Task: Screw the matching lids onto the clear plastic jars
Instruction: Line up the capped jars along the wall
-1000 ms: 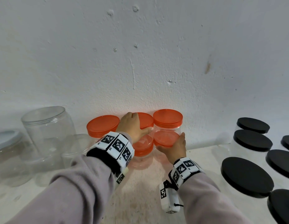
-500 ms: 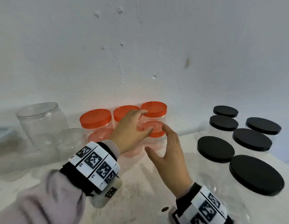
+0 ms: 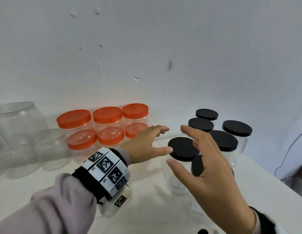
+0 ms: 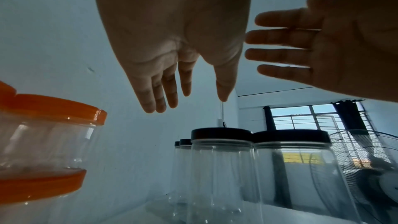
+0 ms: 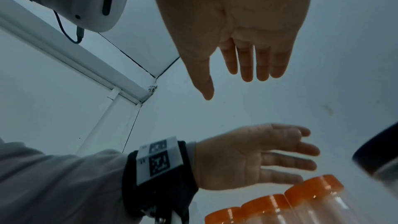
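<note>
Several clear jars with orange lids (image 3: 107, 114) stand in two stacked tiers against the wall. To their right stands a group of taller clear jars with black lids (image 3: 237, 128). My left hand (image 3: 152, 142) hovers open between the two groups, its thumb near the nearest black lid (image 3: 183, 148). My right hand (image 3: 207, 166) is open above the black-lidded jars, fingers spread, and covers part of one lid. Neither hand holds anything. From the left wrist, my left hand (image 4: 183, 74) hangs over a black-lidded jar (image 4: 221, 134). From the right wrist, my right hand (image 5: 237, 57) shows an empty palm.
Lidless clear jars (image 3: 20, 119) crowd the far left of the white table (image 3: 146, 208). The wall runs close behind all the jars. The table's edge (image 3: 268, 176) falls off at the right, with a cable (image 3: 292, 147) beyond. A fan (image 4: 376, 168) stands past the black-lidded jars.
Both hands have let go of the orange-lidded jars and moved right, now open by the black-lidded jars. My head view has turned right too.
</note>
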A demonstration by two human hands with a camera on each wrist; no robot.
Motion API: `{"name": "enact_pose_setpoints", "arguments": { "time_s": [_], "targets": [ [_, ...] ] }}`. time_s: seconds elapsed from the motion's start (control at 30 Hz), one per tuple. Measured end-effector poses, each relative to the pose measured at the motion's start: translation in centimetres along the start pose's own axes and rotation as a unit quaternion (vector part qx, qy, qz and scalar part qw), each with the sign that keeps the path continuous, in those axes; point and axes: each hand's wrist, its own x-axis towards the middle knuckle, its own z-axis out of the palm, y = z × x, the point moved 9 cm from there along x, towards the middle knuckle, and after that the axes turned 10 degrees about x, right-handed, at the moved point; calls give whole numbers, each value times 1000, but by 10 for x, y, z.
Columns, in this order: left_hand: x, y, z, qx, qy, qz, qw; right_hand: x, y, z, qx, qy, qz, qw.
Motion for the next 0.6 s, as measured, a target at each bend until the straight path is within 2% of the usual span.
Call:
{"name": "enact_pose_setpoints", "arguments": {
  "time_s": [0.1,0.33,0.47,0.6],
  "targets": [
    [12,2,21,-18,-44,-22,999,1,15,-23,-39,-35,15,999],
    [26,3,49,-71,-108,-44,991,-4,68,-41,-123,-209,102,965],
    [32,-2,54,-78,-82,-57,992,-10,90,-41,-146,-297,135,934],
    [34,-16,47,-91,-39,-80,992,-9,99,-40,-139,-330,147,922]
  ]
}}
